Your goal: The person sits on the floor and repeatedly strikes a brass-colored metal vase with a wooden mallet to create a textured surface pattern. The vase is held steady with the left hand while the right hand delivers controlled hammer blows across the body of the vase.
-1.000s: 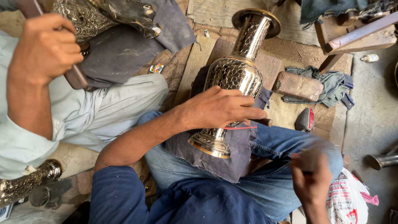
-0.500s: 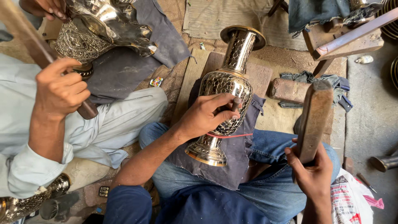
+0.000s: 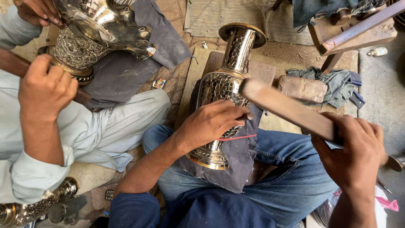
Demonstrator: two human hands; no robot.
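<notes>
Vase: a tall engraved brass vase [image 3: 225, 90] lies tilted across the seated person's lap, foot toward the body, flared mouth pointing away.
Cloth: a dark grey cloth [image 3: 236, 162] sits under the vase's foot and drapes over the blue jeans.
Left hand: the left hand [image 3: 211, 122] rests on the vase's belly, fingers curled together around a thin metal punch [image 3: 247, 116] whose tip is pressed to the vase's side.
Right hand: the right hand [image 3: 356, 152], to the right of the vase, is clamped on a wooden mallet [image 3: 287, 109]; the stick's broad end hangs just beside the punch, over the vase's shoulder.
Red band: a thin red band [image 3: 238, 137] runs across the vase's lower body, just under the left hand.
Brick: a worn brick [image 3: 301, 88] lies right of the vase, against a crumpled grey-green rag [image 3: 337, 84].
Co-worker: left of the vase, a person in pale clothing holds a wooden stick in one fist [image 3: 44, 86] beside a second ornate metal vessel [image 3: 99, 31].
</notes>
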